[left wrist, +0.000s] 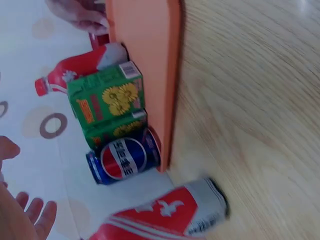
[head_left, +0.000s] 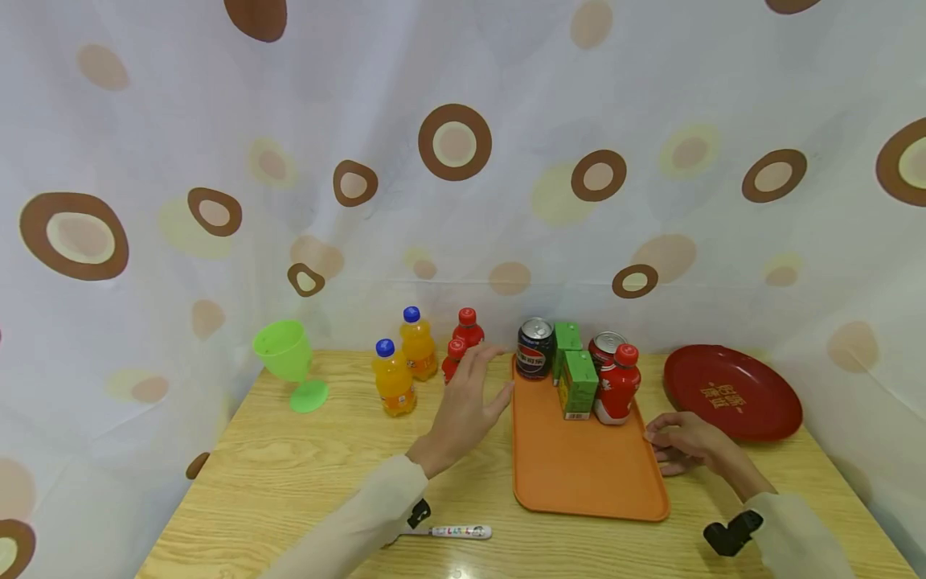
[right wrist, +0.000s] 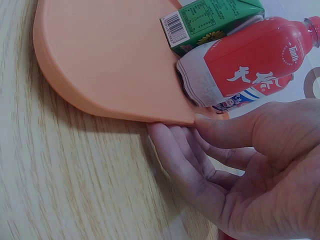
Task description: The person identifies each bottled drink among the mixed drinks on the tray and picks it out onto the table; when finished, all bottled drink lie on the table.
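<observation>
An orange tray (head_left: 586, 474) lies on the table. On its far part stand a dark blue Pepsi can (head_left: 533, 362), two green drink cartons (head_left: 578, 386), a dark red can (head_left: 606, 342) and a red drink bottle (head_left: 615, 394). My right hand (head_left: 683, 442) holds the tray's right rim, thumb and fingertips at the edge (right wrist: 175, 121). Left of the tray, my left hand (head_left: 465, 414) hovers with fingers loosely extended and nothing in them. It partly hides two red-capped bottles (head_left: 469, 328) in the head view; one red bottle (left wrist: 175, 207) shows close up in the left wrist view.
Two orange-juice bottles (head_left: 394, 382) and a green goblet (head_left: 285, 354) stand at the left. A dark red oval plate (head_left: 731, 390) leans at the right back. A utensil with a white handle (head_left: 460, 531) lies near the front, and a patterned curtain (head_left: 521, 225) hangs behind.
</observation>
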`<state>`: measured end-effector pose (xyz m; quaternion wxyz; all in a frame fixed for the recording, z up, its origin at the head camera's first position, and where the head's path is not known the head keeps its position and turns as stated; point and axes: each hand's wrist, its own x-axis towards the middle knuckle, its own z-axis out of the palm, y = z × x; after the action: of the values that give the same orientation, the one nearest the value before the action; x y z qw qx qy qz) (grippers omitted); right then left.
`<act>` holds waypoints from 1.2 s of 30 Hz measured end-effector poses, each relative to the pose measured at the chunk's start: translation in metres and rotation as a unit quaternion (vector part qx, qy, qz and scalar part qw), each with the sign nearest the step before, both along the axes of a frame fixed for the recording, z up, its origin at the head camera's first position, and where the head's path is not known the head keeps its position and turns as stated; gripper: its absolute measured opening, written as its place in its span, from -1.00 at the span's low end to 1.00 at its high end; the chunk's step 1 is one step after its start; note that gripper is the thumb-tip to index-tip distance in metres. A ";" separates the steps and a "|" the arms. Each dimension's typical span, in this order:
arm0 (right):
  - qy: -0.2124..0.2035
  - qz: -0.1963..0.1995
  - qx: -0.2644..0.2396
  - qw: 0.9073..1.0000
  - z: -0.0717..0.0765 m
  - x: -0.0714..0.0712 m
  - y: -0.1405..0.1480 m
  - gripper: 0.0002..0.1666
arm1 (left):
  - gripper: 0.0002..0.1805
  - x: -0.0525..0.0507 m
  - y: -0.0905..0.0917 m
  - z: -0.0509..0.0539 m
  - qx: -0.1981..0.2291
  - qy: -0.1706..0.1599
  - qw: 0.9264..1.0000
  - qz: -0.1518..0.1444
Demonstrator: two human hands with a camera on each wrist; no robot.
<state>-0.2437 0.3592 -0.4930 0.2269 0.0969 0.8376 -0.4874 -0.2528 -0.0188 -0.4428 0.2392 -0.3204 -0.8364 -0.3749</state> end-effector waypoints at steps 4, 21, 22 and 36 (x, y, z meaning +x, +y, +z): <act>0.001 0.001 0.002 1.000 0.000 0.001 0.000 -0.70 | -0.44 0.002 0.021 0.002 -0.019 -0.027 0.999 -0.041; 0.000 0.000 -0.007 1.000 0.001 0.002 -0.001 -0.73 | -0.70 -0.017 0.106 -0.019 -0.032 -0.063 0.995 -0.077; 0.002 0.003 -0.009 1.000 0.001 0.002 0.000 -0.72 | -0.70 -0.019 0.110 -0.020 -0.040 -0.049 0.995 -0.074; 0.014 -0.006 -0.015 1.000 0.003 0.009 0.000 -0.75 | -0.29 -0.025 0.167 -0.029 -0.143 -0.039 0.987 0.058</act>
<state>-0.2352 0.3587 -0.4899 0.2135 0.0913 0.8331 -0.5021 -0.2778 0.1480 -0.4719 0.1790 -0.2875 -0.9072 -0.2495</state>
